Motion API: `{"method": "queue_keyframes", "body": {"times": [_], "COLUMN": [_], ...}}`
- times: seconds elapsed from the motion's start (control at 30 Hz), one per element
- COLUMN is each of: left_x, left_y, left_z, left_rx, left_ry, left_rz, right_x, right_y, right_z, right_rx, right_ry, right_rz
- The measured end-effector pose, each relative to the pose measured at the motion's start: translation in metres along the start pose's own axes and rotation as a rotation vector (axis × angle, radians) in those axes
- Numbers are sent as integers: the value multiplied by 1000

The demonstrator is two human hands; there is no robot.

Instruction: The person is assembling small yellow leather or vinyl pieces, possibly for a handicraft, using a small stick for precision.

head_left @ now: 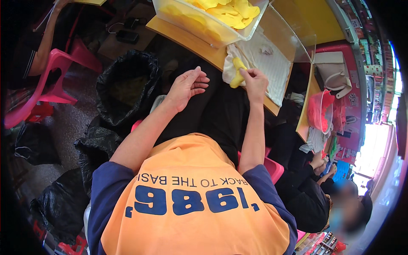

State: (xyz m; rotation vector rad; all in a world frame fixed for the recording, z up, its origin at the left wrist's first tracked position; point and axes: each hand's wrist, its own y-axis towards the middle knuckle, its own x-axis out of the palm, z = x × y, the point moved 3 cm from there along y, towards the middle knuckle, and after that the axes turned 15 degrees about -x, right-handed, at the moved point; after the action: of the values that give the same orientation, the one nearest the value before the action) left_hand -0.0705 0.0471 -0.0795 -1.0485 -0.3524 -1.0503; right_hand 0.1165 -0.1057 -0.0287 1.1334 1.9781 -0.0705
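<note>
My right hand (pixel 256 85) is closed in a pinch on a soft yellow piece (pixel 236 79), perhaps cloth, at the table's near edge. The piece hangs bent from thumb and fingertips, in front of a white cloth (pixel 270 53) spread over the tabletop. My left hand (pixel 187 88) is held above my lap with nothing in it, fingers loosely curled and apart from the thumb. Beyond both hands, a translucent plastic bin (pixel 204 36) stands on the wooden table (pixel 182 37), heaped with similar flat yellow pieces (pixel 227 12).
A clear upright panel (pixel 293 25) edges the table's right side. Black plastic bags (pixel 127 87) stand on the floor at left, near a pink chair (pixel 59 72) and another person's arm (pixel 47 40). Farther right are a tub of red pieces (pixel 321 110) and a co-worker's hands (pixel 321 163).
</note>
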Motion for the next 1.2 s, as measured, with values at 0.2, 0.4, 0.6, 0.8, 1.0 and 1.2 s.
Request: {"method": "queue_keyframes", "body": {"times": [0.2, 0.4, 0.6, 0.8, 1.0, 1.2], "left_x": [-12, 19, 12, -33, -155, -324], "left_y": [-1, -10, -24, -35, -54, 48], "left_z": [2, -5, -10, 26, 80, 1], "left_rx": [-1, 299, 300, 47, -120, -505], "left_ry": [33, 250, 50, -129, 244, -477], "left_rz": [38, -38, -57, -69, 401, 747], "right_x": [5, 12, 59, 41, 2, -37], "right_y": [6, -22, -54, -57, -55, -48], "right_z": [9, -77, -136, -129, -69, -30], "right_rx": [61, -168, -399, -156, 123, 245], "right_ry": [249, -29, 149, 461, 509, 454], "right_rz": [43, 37, -295, -439, -333, -74]}}
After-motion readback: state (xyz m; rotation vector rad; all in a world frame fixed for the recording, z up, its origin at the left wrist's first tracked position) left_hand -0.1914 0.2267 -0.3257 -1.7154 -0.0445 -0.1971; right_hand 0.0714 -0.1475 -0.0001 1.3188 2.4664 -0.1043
